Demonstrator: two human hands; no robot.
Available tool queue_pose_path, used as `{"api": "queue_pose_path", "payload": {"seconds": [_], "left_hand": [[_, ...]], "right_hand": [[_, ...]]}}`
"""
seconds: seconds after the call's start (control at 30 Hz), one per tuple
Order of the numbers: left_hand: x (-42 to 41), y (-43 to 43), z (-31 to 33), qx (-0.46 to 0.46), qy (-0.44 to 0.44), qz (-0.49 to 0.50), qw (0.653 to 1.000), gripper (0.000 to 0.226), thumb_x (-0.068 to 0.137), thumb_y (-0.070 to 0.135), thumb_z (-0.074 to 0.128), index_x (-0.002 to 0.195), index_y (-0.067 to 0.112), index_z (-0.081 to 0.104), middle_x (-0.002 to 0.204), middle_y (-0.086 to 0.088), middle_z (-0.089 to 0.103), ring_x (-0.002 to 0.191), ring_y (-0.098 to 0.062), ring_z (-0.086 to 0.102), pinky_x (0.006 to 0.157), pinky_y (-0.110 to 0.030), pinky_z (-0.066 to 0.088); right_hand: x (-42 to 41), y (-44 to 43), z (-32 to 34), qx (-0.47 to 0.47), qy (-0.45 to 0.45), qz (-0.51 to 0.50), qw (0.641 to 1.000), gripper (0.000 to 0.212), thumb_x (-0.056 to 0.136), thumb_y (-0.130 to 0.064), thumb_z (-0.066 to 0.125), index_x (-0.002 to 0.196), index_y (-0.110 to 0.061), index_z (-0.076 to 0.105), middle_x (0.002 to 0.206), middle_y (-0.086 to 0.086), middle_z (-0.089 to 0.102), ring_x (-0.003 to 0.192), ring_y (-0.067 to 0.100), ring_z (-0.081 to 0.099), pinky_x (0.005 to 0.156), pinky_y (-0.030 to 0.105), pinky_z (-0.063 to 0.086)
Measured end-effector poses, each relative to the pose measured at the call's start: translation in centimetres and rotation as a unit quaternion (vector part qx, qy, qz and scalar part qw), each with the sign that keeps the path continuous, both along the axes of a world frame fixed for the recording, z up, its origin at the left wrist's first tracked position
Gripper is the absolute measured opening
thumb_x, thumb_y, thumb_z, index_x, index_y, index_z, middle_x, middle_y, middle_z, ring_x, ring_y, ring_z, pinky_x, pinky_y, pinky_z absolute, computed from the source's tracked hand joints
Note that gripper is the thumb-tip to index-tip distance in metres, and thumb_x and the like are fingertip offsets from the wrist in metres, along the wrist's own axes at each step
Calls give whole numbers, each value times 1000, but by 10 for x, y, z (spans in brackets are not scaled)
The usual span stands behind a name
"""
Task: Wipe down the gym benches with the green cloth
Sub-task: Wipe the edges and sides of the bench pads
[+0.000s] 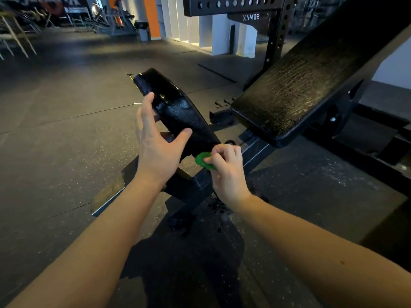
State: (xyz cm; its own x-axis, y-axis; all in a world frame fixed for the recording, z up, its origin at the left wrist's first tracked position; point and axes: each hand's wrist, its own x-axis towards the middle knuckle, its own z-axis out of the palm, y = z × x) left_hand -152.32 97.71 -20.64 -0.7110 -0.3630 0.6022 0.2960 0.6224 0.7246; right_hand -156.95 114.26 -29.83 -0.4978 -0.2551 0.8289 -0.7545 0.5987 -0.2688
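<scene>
A black gym bench stands in front of me, with a tilted-up seat pad (175, 103) and an inclined back pad (307, 83) to its right. My left hand (158, 143) holds the seat pad's near side, thumb on top and fingers along the left edge. My right hand (226, 167) grips a bunched green cloth (203, 160) at the seat pad's lower end, above the bench frame (200, 185). Only a small fold of the cloth shows past the fingers.
Dark speckled rubber floor (66, 141) spreads to the left. A black perforated rack upright (275, 34) stands behind the bench. White pillars (220, 34) and other gym machines (115, 16) sit far back. The bench's steel foot bar (109, 196) juts left near the floor.
</scene>
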Motion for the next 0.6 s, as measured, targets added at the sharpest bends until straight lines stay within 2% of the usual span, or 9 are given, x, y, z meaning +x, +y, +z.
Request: {"api": "queue_pose_path", "payload": {"seconds": [0.07,0.13,0.23,0.27,0.3,0.37,0.43,0.5,0.6], "left_hand": [[1,5,-3,-13,10,25,1000,98,83,28,80,156,35,16,158,-1,17,138,-14,36,108,-47,47],[3,13,-7,-40,25,70,996,101,81,28,82,158,28,16,161,-5,11,144,-22,28,113,-45,41],[10,30,-10,-114,22,105,988,92,80,22,83,154,24,28,162,-10,10,145,-29,17,117,-18,13],[12,33,-11,-157,21,115,981,85,81,22,82,151,24,34,161,-10,10,144,-31,17,118,-19,10],[12,35,-12,-202,17,126,971,79,81,23,82,148,25,38,161,-10,10,145,-33,15,120,-28,13],[10,34,-13,-262,-8,153,953,77,81,31,81,147,25,40,162,-11,8,148,-34,9,119,-47,20],[6,33,-17,-292,-41,171,940,86,81,39,80,152,23,33,163,-13,4,151,-36,4,118,-56,21],[9,38,-25,-324,-60,173,928,96,81,44,79,157,21,26,164,-15,-1,153,-40,-1,118,-63,21],[10,43,-44,-378,-51,160,910,96,81,41,78,158,20,24,164,-15,-3,152,-45,-3,118,-65,17]], "right_hand": [[-1,15,-24,24,-29,-3,999,13,83,10,67,87,-1,61,104,13,54,96,30,43,75,47,42],[-1,24,-40,41,-57,-4,998,20,80,14,66,88,-1,57,105,13,51,96,29,41,77,44,41],[1,45,-74,61,-185,-38,980,30,76,18,64,92,-6,53,108,9,48,100,29,42,82,43,43],[4,53,-83,39,-246,-67,966,30,79,17,61,92,-9,53,109,6,47,102,28,44,84,37,42],[8,59,-86,-10,-306,-93,947,29,85,14,58,92,-14,52,109,3,46,104,26,47,85,29,39],[14,61,-72,-117,-366,-116,916,26,96,6,54,92,-20,53,109,1,47,102,7,52,79,16,37],[19,49,-46,-219,-365,-98,899,21,100,0,54,92,-20,57,109,2,50,91,-7,52,74,13,44],[29,32,-21,-287,-337,-41,896,17,100,0,57,96,-16,59,109,5,53,84,-7,57,71,11,49],[37,10,-1,-266,-262,17,928,22,96,-2,63,99,-22,57,110,-1,52,98,5,56,84,12,47]]}}
